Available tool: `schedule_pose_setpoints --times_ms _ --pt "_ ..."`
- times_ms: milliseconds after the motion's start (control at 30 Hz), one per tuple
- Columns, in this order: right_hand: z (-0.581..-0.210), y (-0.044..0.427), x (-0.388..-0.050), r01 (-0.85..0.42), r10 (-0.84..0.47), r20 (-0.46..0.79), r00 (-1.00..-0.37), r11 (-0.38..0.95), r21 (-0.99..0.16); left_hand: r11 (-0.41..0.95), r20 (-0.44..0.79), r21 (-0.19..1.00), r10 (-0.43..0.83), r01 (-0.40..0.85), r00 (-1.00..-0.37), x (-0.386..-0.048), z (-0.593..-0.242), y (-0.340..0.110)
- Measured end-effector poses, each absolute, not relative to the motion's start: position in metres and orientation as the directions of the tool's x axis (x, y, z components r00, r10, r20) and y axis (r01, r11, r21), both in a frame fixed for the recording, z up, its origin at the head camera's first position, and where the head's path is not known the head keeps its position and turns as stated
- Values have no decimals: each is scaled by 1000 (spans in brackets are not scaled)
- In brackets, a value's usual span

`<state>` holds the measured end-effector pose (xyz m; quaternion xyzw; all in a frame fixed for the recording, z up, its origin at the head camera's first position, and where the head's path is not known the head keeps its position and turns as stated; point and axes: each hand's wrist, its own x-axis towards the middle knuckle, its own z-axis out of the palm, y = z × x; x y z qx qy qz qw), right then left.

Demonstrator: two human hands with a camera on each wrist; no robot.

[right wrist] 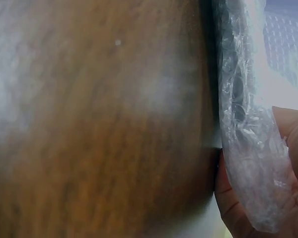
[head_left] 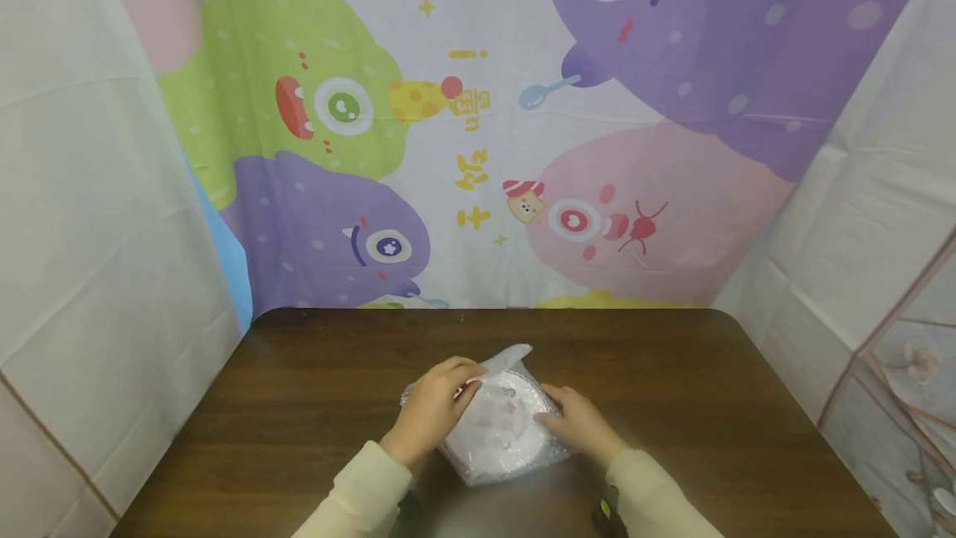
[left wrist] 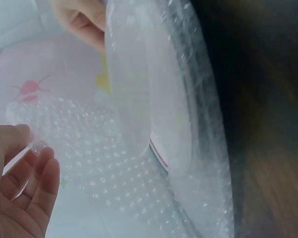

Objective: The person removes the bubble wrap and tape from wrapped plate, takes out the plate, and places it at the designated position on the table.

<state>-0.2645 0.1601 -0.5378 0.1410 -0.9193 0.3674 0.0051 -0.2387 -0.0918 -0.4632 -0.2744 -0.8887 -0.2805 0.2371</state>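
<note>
A round white plate (head_left: pixel 496 422) with a faint pattern lies in bubble wrap (head_left: pixel 478 470) near the table's front. My left hand (head_left: pixel 435 407) pinches a lifted flap of the wrap (head_left: pixel 511 357) between thumb and fingers; the left wrist view shows that hand (left wrist: pixel 25 183) holding the bubbled sheet (left wrist: pixel 104 163) away from the plate, whose thin red rim line shows. My right hand (head_left: pixel 586 423) grips the wrapped plate's right edge, thumb on top. In the right wrist view, its fingers (right wrist: pixel 233 208) are under the wrapped edge (right wrist: pixel 248 148).
The dark brown wooden table (head_left: pixel 299 405) extends around the package. Behind it hangs a curtain (head_left: pixel 463 272) with cartoon monsters, and pale sheets (head_left: pixel 97 214) hang on both sides.
</note>
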Motion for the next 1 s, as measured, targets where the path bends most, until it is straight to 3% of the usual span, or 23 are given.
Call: schedule_pose_setpoints --times_ms 333,467,767,1000 --pt "-536 160 -265 -282 -268 127 -955 690 -667 725 586 351 323 592 -743 -251 -458 -99" --pt "-537 160 -264 -290 -272 133 -953 689 -665 725 558 393 300 565 -773 -258 -460 -104" --pt "-536 160 -265 -296 -279 136 -951 684 -667 712 356 571 234 409 -905 -270 -468 -111" --pt "-535 160 -264 -296 -277 137 -951 688 -663 711 172 642 232 288 -957 -278 -480 -115"
